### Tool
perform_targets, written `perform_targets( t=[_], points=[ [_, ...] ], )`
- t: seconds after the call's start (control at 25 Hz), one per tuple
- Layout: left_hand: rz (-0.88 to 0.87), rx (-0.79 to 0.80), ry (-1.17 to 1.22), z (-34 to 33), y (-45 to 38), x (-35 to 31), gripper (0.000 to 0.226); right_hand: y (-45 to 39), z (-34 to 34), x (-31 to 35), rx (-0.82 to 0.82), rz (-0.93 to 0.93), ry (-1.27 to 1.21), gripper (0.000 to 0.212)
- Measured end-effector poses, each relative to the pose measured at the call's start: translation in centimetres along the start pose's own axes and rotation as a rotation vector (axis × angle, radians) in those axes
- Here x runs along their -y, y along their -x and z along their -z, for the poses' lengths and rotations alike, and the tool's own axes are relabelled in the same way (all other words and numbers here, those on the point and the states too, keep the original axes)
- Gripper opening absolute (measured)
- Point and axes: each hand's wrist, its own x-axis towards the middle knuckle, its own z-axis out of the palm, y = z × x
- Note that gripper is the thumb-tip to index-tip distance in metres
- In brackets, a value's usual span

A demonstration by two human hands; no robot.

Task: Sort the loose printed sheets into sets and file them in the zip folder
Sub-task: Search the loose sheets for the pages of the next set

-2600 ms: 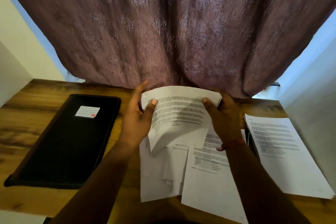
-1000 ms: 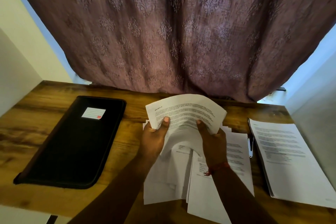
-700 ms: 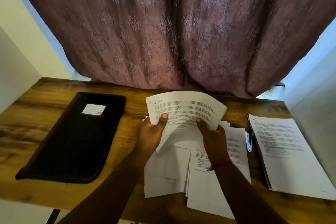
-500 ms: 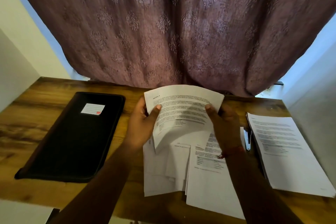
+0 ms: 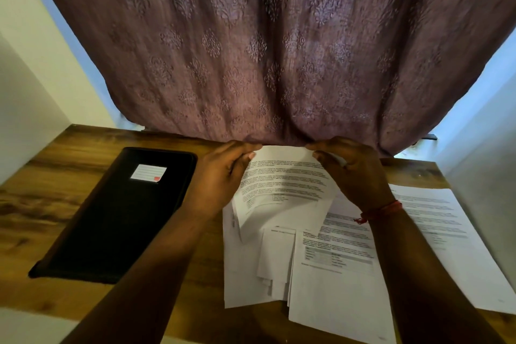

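Observation:
A bundle of printed sheets (image 5: pixel 282 190) is held above the wooden table (image 5: pixel 64 212), its lower edge drooping. My left hand (image 5: pixel 220 179) pinches its top left corner and my right hand (image 5: pixel 351 173) pinches its top right corner. Beneath lie loose printed sheets (image 5: pixel 329 274), fanned and overlapping. The black zip folder (image 5: pixel 120 218) with a white label lies flat and closed at the left.
A separate stack of printed sheets (image 5: pixel 446 237) lies at the table's right, close to the white wall. A mauve patterned curtain (image 5: pixel 251 50) hangs along the table's far edge, just behind my hands. White walls close in on both sides.
Both hands have slid up the held sheets from the middle to the top corners, and the bundle has moved farther back toward the curtain.

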Motion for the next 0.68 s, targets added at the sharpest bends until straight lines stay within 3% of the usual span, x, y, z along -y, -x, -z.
perform_targets(
  t=[0.16, 0.36, 0.52, 0.68],
  points=[
    [-0.033, -0.009, -0.055, 0.0, -0.2, -0.1, 0.02, -0.4, 0.4, 0.4, 0.022, 0.058, 0.114, 0.022],
    [-0.211, 0.073, -0.168, 0.1, -0.8, 0.3, 0.032, -2.4, 0.3, 2.6, 0.195, 0.274, 0.485, 0.04],
    [-0.227, 0.104, -0.196, 0.4, -1.1, 0.4, 0.041, -3.5, -0.4, 3.1, 0.347, 0.259, 0.498, 0.05],
    [-0.21, 0.09, -0.18, 0.8, -1.1, 0.6, 0.035, -3.4, 0.2, 3.0, 0.325, 0.209, 0.446, 0.048]
  ],
)
